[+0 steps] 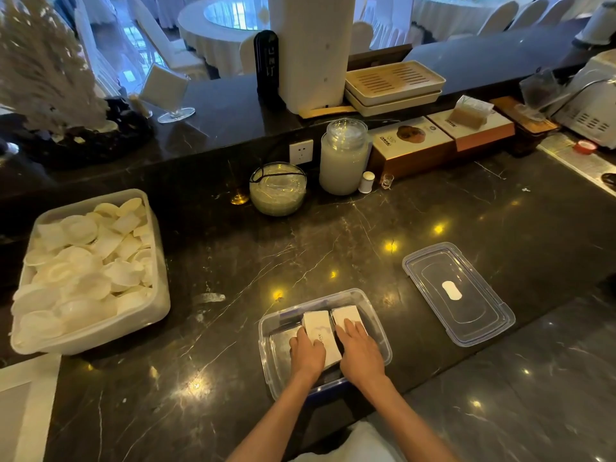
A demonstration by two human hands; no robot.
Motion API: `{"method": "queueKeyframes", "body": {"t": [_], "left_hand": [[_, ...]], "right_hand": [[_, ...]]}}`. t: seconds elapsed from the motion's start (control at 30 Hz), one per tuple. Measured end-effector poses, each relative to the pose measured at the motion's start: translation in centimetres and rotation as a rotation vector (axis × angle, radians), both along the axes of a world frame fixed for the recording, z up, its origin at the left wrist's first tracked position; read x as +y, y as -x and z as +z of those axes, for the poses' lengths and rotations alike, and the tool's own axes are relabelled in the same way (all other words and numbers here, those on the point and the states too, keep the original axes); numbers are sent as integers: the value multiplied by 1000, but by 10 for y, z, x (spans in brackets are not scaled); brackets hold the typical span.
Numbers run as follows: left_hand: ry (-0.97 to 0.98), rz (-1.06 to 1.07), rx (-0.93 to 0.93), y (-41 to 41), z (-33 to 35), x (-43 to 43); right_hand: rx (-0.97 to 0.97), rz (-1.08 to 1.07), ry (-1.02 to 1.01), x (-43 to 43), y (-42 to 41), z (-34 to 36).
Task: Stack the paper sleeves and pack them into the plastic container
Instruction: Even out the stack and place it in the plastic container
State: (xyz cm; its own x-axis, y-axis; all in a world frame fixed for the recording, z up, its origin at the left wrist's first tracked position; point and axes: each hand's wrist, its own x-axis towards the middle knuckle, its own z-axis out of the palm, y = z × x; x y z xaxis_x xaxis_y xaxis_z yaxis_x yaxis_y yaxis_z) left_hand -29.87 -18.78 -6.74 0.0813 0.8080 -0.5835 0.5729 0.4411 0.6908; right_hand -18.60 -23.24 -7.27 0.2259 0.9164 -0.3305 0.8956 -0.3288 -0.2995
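Note:
A clear plastic container (370, 310) stands near the front edge of the dark marble counter. Two stacks of white paper sleeves lie side by side inside it: a left stack (319, 330) and a right stack (345, 313). My left hand (307, 355) grips the near left end of the left stack. Resting flat on the right stack is my right hand (360, 351), fingers pressing down. The container's left part shows bare bottom. Its clear lid (458, 293) lies flat on the counter to the right.
A large white bin (156, 295) of loose white paper pieces sits at the left. A glass bowl (277, 190), tall glass jar (343, 158), small bottle (366, 182) and boxes (413, 145) line the back, below a raised ledge with trays (393, 83).

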Motion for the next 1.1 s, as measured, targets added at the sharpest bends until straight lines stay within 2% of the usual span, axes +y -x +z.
{"method": "queueKeyframes", "body": {"t": [0.43,0.7,0.8,0.9,0.97,1.0,1.03,1.1], "left_hand": [[23,-3,15,1,5,-1],[30,18,-6,4,13,-3],[-16,-29,-35,11,24,-6],[-304,-36,-13,38,41,-15],[-484,17,121,61,47,-22],[-471,70,162,71,46,-24],[-386,122,167,80,45,-26],[-115,199,-11,92,44,-28]], "right_hand": [[-61,66,103,2,2,5],[20,43,77,-1,-1,6],[120,-35,-172,-5,-4,20],[174,-171,-453,-11,-15,33],[267,-354,-378,-14,-28,37],[360,-447,-275,-15,-35,39],[487,-526,-182,-15,-39,41],[725,-611,-98,-15,-44,41]]}}
